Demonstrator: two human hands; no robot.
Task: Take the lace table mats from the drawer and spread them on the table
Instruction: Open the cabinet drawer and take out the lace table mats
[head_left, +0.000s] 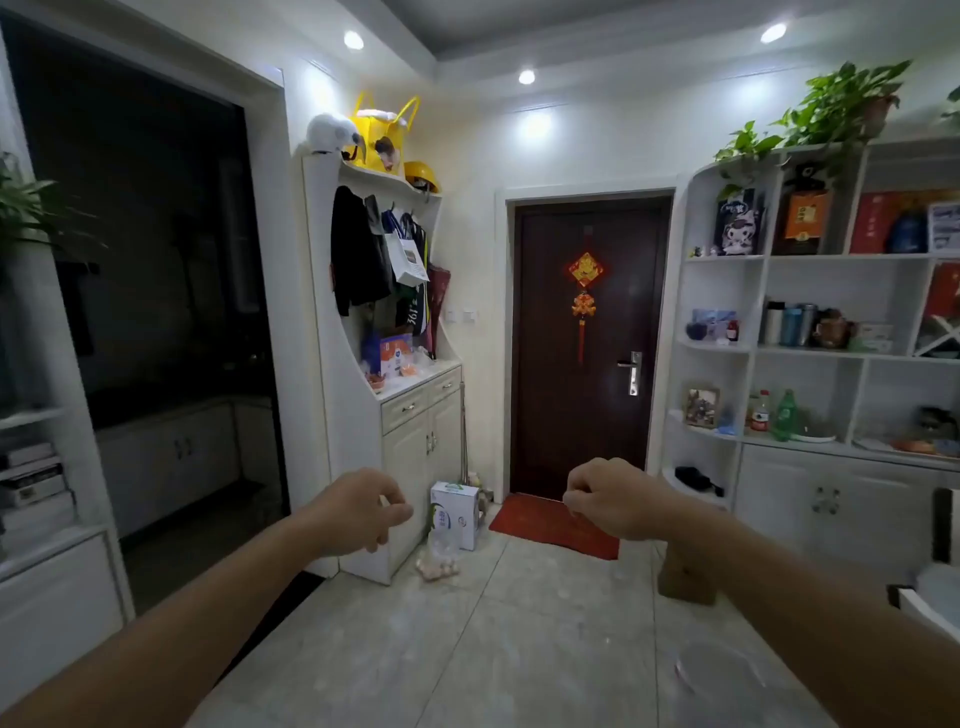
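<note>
No lace table mat shows anywhere in the head view. Both my arms reach forward at waist height over the tiled floor. My left hand (358, 512) hangs loosely curled, thumb and fingers apart, with nothing in it. My right hand (608, 499) is seen from the back, its fingers curled in together, and I see nothing held. Beyond my left hand stands a white hall cabinet with two small drawers (415, 408), both closed, above its cupboard doors. The table itself is not in sight.
A dark entrance door (587, 343) with a red doormat (550, 527) lies straight ahead. A white carton (456, 514) and a tray of eggs (438, 569) sit on the floor by the cabinet. White shelving (810, 353) fills the right wall; a dark doorway opens on the left.
</note>
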